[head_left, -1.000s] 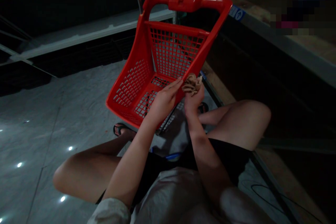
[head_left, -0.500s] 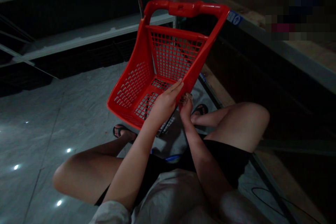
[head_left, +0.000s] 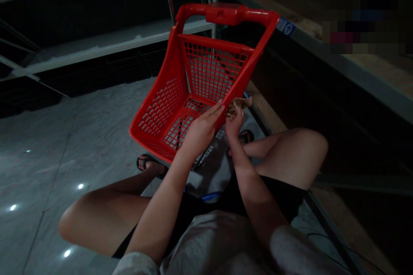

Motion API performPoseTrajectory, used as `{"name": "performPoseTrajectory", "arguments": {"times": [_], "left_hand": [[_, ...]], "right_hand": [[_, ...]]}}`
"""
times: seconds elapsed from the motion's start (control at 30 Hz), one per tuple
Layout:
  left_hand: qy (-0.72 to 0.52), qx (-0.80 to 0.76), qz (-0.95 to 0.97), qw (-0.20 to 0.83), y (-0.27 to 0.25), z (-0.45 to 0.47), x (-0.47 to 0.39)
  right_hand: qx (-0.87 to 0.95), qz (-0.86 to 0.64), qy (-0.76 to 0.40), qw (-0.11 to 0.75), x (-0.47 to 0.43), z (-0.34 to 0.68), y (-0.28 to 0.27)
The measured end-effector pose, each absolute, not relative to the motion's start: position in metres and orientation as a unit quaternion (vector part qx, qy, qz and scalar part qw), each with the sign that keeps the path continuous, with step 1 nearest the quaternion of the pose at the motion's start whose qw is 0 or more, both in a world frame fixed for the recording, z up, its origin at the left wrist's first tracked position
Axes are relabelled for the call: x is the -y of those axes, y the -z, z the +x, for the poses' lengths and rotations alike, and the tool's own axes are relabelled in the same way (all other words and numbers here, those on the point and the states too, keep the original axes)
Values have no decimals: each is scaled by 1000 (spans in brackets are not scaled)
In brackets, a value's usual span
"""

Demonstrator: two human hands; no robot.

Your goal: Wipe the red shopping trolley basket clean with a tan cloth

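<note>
A red plastic shopping cart (head_left: 180,114) with lattice walls stands between my legs, its handle at the far end. My left hand (head_left: 201,133) lies along the cart's near right rim, fingers stretched out straight and touching the plastic. Just outside that same side wall, my right hand (head_left: 235,125) is closed around a crumpled brown-beige cloth (head_left: 243,102), whose loose end sticks out to the right. The cloth is against or very close to the wall's outer face; the exact contact is hidden. My right fingertips are partly covered by it.
Shelving with a pale metal beam (head_left: 97,56) runs along the back left. On the right, a wooden-decked shelf (head_left: 309,17) carries a blue arrow label (head_left: 285,26). Grey floor (head_left: 38,137) extends left. A thin dark cable (head_left: 325,236) lies at lower right.
My right hand has moved slightly up and right along the cart's outer side, and more of the cloth now shows. My left hand stays on the rim.
</note>
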State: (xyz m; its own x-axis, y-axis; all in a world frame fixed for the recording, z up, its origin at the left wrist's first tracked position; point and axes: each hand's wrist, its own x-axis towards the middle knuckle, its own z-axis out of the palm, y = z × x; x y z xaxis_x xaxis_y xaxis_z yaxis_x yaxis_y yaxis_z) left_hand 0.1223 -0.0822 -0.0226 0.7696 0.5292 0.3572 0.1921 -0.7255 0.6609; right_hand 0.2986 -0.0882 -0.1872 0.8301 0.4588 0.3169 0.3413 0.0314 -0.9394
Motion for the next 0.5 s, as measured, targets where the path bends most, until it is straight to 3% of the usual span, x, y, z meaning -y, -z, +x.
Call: {"name": "performPoseTrajectory", "arguments": {"times": [0.2, 0.4, 0.5], "left_hand": [[-274, -204, 881, 328, 21, 123, 81], [-273, -213, 876, 337, 18, 122, 82], [-270, -215, 875, 338, 18, 122, 83]], "right_hand": [[259, -708, -133, 643, 105, 284, 228], [272, -627, -20, 730, 57, 348, 160], [319, -604, 38, 729, 38, 374, 132]]}}
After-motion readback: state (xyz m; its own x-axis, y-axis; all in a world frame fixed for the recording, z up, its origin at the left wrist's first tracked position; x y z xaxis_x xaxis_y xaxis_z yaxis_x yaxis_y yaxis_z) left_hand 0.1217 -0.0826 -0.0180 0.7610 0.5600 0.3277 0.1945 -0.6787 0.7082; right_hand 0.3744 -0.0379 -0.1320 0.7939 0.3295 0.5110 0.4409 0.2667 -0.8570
